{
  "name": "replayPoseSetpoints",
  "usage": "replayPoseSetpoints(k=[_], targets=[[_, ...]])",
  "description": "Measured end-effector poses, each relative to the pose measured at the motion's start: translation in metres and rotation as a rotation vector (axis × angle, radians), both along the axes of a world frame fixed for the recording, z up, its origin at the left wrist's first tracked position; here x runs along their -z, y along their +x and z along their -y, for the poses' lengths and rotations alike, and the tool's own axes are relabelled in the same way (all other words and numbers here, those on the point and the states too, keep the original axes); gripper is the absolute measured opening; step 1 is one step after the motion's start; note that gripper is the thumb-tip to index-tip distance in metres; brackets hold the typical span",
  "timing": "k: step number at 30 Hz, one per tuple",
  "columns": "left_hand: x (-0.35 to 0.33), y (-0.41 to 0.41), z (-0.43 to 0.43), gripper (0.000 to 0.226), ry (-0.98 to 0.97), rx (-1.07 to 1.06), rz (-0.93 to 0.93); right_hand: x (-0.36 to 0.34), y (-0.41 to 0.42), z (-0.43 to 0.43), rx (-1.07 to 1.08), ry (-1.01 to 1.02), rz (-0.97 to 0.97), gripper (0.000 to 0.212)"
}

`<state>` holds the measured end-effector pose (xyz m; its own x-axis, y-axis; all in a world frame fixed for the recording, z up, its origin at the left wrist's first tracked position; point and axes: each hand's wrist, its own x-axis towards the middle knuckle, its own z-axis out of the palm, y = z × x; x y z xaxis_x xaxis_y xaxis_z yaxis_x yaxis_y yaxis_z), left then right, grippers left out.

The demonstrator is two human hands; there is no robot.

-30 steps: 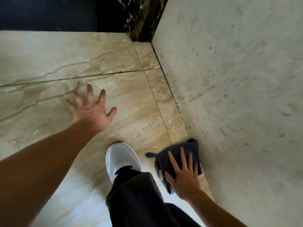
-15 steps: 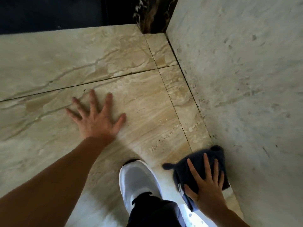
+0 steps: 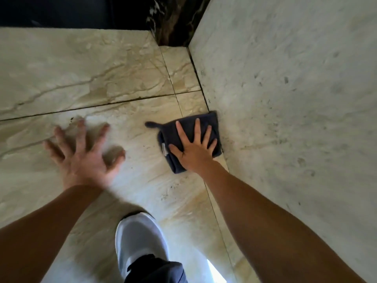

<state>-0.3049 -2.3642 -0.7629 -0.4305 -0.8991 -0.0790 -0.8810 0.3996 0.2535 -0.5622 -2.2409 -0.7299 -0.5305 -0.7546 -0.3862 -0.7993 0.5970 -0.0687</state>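
A folded dark grey cloth (image 3: 169, 135) lies on the beige marble floor (image 3: 102, 78), right against the foot of the pale stone wall (image 3: 285, 99). My right hand (image 3: 194, 148) presses flat on the cloth with its fingers spread and straight. My left hand (image 3: 83, 154) is spread over the floor to the left, blurred, fingers apart and holding nothing.
My white shoe (image 3: 140, 242) and a dark trouser leg (image 3: 157, 270) are at the bottom centre. A dark veined stone strip (image 3: 173, 21) stands at the far corner. Black shadow fills the top left beyond the tiles.
My right hand has slid the cloth forward along the base of the wall, away from my shoe. My left hand has shifted a little and is blurred.
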Motion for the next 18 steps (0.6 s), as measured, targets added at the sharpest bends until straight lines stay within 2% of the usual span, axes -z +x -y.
replayPoseSetpoints(k=[3, 7, 10, 14, 18], targets=[[-0.006, 0.001, -0.002, 0.089, 0.02, 0.004, -0.012, -0.011, 0.03, -0.051, -0.025, -0.029, -0.105, 0.071], [-0.013, -0.002, -0.001, 0.086, 0.061, -0.01, 0.029, -0.016, 0.084, -0.137, 0.018, 0.05, -0.093, 0.072], [-0.018, -0.004, -0.001, 0.087, 0.098, -0.014, 0.053, -0.015, 0.111, -0.16, 0.085, 0.119, -0.091, 0.076], [-0.019, -0.004, -0.001, 0.088, 0.096, -0.012, 0.05, -0.007, 0.094, -0.124, 0.076, 0.085, -0.104, 0.084], [-0.026, -0.006, 0.001, 0.094, 0.149, -0.002, 0.041, -0.003, 0.033, -0.018, 0.02, 0.032, -0.111, 0.074]])
